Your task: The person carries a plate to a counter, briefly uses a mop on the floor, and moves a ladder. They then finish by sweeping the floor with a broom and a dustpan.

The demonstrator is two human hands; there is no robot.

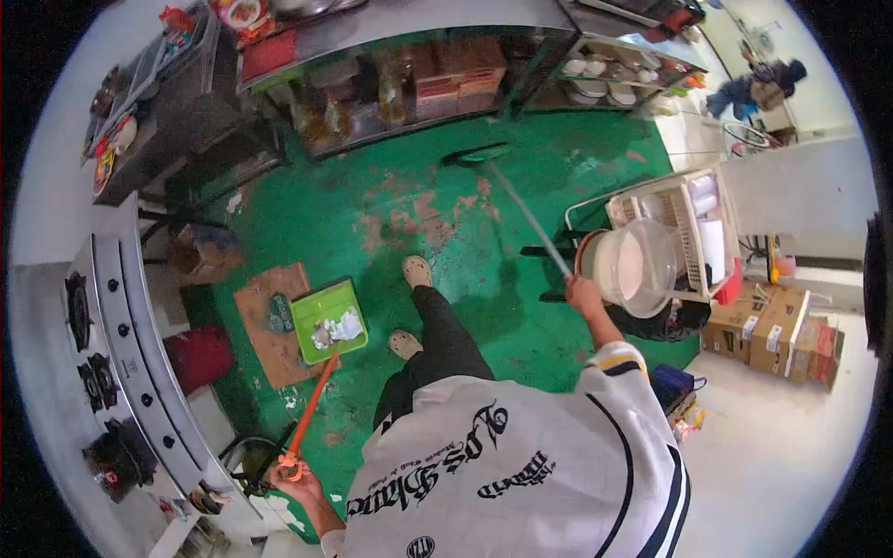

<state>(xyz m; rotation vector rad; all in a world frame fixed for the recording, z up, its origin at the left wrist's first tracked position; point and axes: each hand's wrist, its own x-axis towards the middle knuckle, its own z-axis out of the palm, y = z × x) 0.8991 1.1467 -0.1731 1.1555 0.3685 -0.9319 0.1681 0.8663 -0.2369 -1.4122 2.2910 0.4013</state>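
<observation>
Left hand [299, 482] at lower left closed round the orange handle of a green dustpan [312, 316], right hand [584, 296] at centre right gripping broom [526, 214] stick, green floor [577, 167]

I see a worn green floor [558, 167], a steel stove counter [46, 372] at left, stocked shelves [419, 84] ahead, cardboard boxes [772, 330] at right.

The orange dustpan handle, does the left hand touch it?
Touching. The head view shows the left hand closed around the end of the orange dustpan handle.
</observation>
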